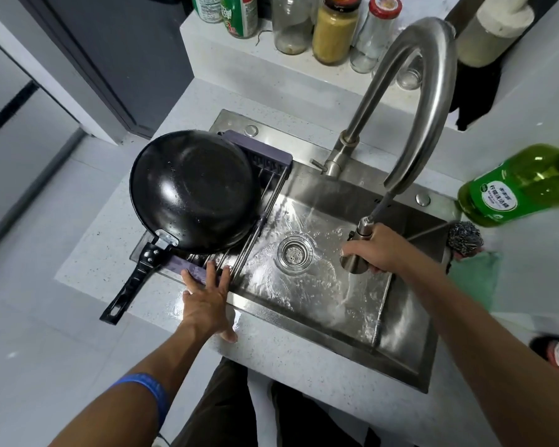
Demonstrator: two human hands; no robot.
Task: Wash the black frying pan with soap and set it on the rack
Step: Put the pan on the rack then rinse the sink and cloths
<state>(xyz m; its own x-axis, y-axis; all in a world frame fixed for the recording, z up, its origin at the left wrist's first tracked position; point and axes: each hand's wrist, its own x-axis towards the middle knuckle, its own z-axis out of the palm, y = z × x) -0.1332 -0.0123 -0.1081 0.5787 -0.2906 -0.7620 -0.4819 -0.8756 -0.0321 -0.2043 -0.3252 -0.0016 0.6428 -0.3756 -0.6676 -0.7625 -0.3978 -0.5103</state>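
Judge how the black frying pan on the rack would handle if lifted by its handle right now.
The black frying pan looks rigid. It would probably feel front-heavy, since the wide bowl sits far out from the long handle. Water droplets on the bowl suggest a slippery grip. It rests tilted on the rack, so a push could slide it.

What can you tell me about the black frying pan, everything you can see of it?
The pan is round, black and glossy, apparently metal, with water drops on it. It rests tilted, inside facing up, on the rack over the sink's left end. A riveted metal bracket joins it to a long black handle that has a hanging slot and points out over the counter. Neither hand touches it; the left hand lies on the rack's near bar.
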